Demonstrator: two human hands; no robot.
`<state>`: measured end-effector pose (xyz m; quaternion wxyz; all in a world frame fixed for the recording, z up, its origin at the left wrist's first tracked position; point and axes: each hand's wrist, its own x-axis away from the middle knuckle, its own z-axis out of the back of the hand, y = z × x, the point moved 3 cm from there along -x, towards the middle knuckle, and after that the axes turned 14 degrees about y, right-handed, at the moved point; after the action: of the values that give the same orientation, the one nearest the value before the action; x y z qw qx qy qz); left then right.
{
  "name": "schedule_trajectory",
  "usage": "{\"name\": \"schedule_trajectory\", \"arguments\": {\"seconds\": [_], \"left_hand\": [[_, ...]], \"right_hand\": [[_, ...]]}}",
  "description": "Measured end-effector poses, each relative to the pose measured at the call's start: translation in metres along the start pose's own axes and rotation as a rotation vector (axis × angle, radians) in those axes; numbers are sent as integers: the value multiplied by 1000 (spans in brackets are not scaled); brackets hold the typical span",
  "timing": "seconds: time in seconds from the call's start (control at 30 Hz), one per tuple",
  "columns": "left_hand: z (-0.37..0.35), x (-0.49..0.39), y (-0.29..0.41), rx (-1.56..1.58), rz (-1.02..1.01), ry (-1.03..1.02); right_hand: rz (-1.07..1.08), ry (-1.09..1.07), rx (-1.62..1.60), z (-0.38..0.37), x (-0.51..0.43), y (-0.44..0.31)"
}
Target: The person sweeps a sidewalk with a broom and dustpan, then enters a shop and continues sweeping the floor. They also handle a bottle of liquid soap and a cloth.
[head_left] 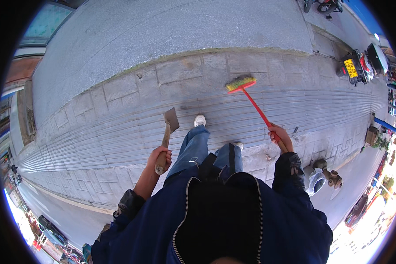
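My left hand [159, 159] is closed around the wooden handle of a tool with a flat, square metal blade [172, 119], probably a hoe or small shovel. Its handle butt sticks out below my fist, and the blade points away from me. In my right hand [281, 138] is a broom [255, 105] with a red and bare-wood handle. The broom's red head carries yellow-green bristles that face away from me. Whether the bristles touch the paving cannot be told. Between the two tools, one white shoe [200, 120] is set forward on a grooved paving strip [145, 127].
Past the stone slabs rises a grey concrete surface [171, 29] with a mossy edge. A parked scooter [361, 67] with a top box stands at the far right. Nearer on that side are a bag-lined bin [315, 182] and a fire hydrant [333, 179]. Parked cars [51, 231] line the lower left.
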<state>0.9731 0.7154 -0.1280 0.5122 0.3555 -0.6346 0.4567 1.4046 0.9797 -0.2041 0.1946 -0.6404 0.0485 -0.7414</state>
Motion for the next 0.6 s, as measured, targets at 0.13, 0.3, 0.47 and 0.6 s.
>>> {"name": "schedule_trajectory", "arguments": {"seconds": [0.13,0.3,0.47,0.6], "left_hand": [[-36,5,15,-139,-11,-36],[-89,15,10,-282,-78,-31],[-153,12,-24,-390,-73,-93],[-206,9,-65,-421,-67,-147]], "right_hand": [[-95,236,-55,74,26,78],[103,264,-11,93,61,106],[194,144,34,41,58,61],[284,-25,-111,39,9,48]]}}
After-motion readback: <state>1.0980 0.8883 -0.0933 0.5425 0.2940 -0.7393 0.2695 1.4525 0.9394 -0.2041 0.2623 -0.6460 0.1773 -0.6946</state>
